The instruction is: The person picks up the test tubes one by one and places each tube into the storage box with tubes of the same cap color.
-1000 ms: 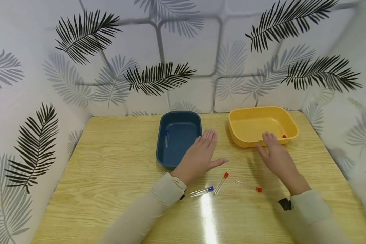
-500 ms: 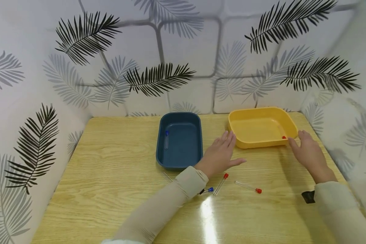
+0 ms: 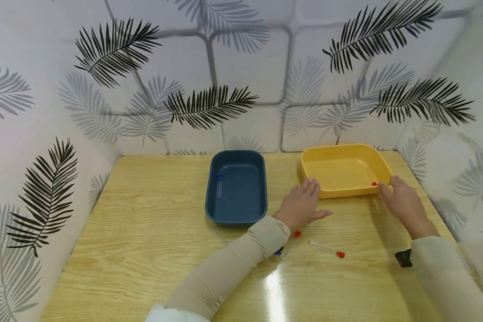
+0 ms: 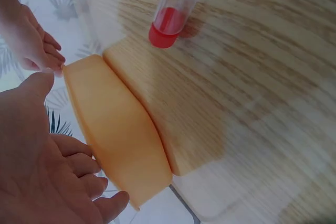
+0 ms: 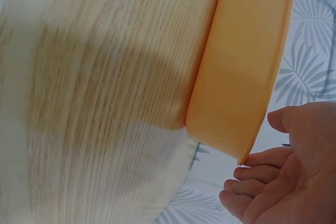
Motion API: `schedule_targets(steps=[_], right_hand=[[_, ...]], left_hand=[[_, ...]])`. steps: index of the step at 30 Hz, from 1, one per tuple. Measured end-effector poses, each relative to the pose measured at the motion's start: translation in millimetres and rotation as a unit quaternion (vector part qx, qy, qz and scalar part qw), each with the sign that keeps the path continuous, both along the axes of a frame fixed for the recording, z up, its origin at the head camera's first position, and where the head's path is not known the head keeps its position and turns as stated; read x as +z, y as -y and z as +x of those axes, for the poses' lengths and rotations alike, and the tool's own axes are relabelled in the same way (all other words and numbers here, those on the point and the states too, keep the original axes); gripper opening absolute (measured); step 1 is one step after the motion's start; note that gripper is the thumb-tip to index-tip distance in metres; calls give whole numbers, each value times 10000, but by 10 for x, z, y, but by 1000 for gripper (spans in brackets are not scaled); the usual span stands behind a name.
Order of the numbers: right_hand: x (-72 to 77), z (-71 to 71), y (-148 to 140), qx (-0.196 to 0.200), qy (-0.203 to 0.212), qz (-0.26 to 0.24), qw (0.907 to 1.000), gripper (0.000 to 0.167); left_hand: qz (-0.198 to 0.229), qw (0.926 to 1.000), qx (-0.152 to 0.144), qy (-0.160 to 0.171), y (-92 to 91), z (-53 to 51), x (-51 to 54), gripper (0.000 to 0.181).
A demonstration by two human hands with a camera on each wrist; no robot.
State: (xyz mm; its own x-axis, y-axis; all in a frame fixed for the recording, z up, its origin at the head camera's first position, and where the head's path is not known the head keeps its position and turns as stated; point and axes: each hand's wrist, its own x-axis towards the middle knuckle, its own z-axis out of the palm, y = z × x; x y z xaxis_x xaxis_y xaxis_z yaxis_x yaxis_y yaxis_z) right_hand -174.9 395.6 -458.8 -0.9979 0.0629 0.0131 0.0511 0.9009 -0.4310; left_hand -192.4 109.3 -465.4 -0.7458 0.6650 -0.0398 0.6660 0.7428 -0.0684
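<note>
1. Nearest me, at bottom centre, the left sleeve (image 3: 233, 268) slants over the wood, now hiding most of a blue-capped tube (image 3: 279, 252) that lay in plain sight a second ago.
2. Just beyond, lower centre to lower right, one red-capped tube (image 3: 290, 247) lies by the cuff and another red-capped tube (image 3: 325, 248) farther right; both look undisturbed.
3. Right of centre, the left hand (image 3: 301, 205) has gone from the dark blue tray (image 3: 241, 192) to the yellow tray's (image 3: 348, 191) left front corner, fingers spread, clamped on nothing; contact I can't confirm.
4. Farther right, the right hand (image 3: 406, 205) has shifted to the right front corner, thumb and fingers apart about it; I see no firm grip.
5. The dark blue tray, mid-frame, holds one blue-capped tube.
6. The yellow tray sits right of centre, a red cap (image 3: 374, 184) showing inside. With a hand at either end, it seems the concern now, rather than the loose tubes.
</note>
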Motion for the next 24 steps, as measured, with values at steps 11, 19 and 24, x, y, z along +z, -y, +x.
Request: schedule_targets(steps=[11, 19, 24], right_hand=[[-17, -28, 58, -29, -222, 7, 9997, 39], [-1, -164, 106, 24, -377, 58, 9993, 36], [13, -273, 128, 1, -270, -10, 9996, 35]], left_hand=[[-242, 9983, -142, -516, 10, 33, -6, 76], [-272, 9950, -296, -909, 56, 66, -9, 72], [-381, 9953, -311, -839, 75, 97, 6, 70]])
